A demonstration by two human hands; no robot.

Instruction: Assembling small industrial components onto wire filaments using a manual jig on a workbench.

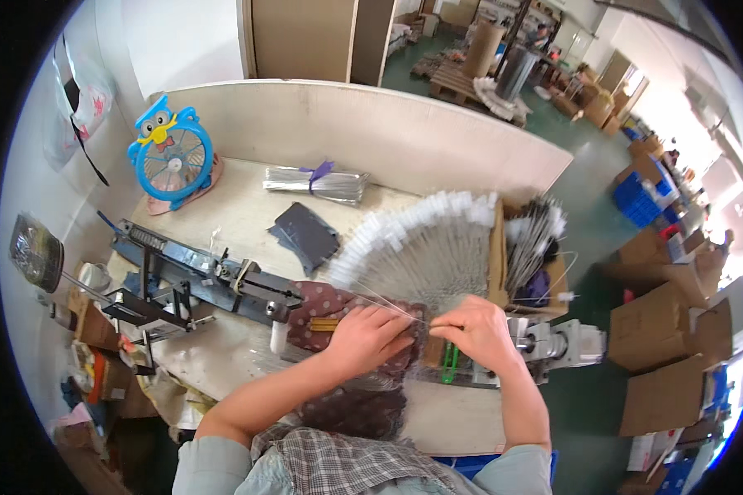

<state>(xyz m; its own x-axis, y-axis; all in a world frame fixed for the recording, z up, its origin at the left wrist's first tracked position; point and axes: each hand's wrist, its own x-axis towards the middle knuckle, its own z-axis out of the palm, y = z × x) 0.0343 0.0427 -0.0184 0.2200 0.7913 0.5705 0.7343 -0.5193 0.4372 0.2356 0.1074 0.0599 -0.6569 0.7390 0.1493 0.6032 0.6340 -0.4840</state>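
Observation:
My right hand (473, 330) pinches a thin pale rod (388, 304), which slants up to the left past the fingers of my other hand. My left hand (370, 337) is closed with its fingers curled to the right, over a brown polka-dot cloth (320, 302); what its fingertips grip is hidden. Beyond both hands, many thin metallic rods with white ends (421, 239) lie spread in a fan. Just below my right hand is a green piece (450, 363) beside a brown block. A yellow strip (324, 325) lies left of my left hand.
A long metal fixture (198, 262) with clamps crosses the bench on the left. A blue cartoon fan (173, 161), a tied rod bundle (318, 183) and dark cloth pieces (305, 237) stand or lie behind. A cardboard box (497, 256) of rods and a machine end (570, 342) are right.

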